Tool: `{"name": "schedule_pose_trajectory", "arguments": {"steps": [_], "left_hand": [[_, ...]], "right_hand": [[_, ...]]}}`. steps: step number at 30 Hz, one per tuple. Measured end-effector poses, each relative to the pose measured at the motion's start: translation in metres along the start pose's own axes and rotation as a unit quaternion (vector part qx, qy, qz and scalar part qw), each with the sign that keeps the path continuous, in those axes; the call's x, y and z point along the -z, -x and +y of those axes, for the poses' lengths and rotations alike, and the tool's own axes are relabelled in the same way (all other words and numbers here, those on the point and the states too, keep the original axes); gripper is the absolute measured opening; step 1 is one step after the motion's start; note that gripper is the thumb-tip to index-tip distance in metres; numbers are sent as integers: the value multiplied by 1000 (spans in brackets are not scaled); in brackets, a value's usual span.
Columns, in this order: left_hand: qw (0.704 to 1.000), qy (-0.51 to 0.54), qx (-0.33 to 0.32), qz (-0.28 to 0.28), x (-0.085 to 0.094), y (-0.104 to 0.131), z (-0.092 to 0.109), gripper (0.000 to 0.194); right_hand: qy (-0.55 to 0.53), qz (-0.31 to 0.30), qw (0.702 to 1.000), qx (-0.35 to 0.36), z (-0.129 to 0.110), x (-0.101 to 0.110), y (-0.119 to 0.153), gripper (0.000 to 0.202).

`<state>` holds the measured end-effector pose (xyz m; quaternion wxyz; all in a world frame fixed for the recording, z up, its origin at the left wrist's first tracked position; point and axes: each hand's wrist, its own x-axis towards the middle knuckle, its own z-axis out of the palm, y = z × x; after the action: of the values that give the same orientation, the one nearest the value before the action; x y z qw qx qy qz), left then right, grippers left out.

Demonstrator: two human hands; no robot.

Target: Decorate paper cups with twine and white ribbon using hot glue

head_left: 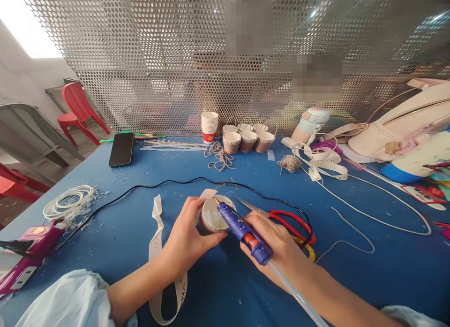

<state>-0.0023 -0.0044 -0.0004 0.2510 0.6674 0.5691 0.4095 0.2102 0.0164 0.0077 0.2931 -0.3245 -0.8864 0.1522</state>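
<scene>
My left hand (191, 238) is wrapped round a paper cup (213, 219) whose open top faces me. A white printed ribbon (155, 245) runs under my left wrist, and a pale end of ribbon (208, 193) shows at the cup's far rim. In my right hand (274, 242) is a blue glue gun (242, 228), its tip over the cup's rim and a clear glue stick (295, 292) sticking out of its back. Whether the tip touches the rim I cannot tell. Scissors (288, 224) with red and yellow handles lie just beyond my right hand.
Twine-covered little baskets (248, 141) stand at the back beside stacked paper cups (210, 125). A phone (121, 149), a twine ball (289, 163), looped ribbon (325, 167) and a purple power strip (33, 252) lie around. A black cable (168, 180) crosses the blue table (116, 233). Perforated metal (158, 97) rises behind.
</scene>
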Motion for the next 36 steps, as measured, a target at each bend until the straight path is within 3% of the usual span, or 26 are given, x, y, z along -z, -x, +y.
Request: {"name": "schedule_pose_trajectory", "arguments": {"steps": [13,21,36], "left_hand": [[999,24,45,9,-3,2,1,49],[1000,16,-2,-5,-6,2,1,56],[999,-27,6,18,-7,1,0,52]], "right_hand": [[59,33,997,21,-1,-2,-1,10],[35,31,999,20,-1,-1,-1,11],[27,29,999,14,-7,10,-2,15]]}}
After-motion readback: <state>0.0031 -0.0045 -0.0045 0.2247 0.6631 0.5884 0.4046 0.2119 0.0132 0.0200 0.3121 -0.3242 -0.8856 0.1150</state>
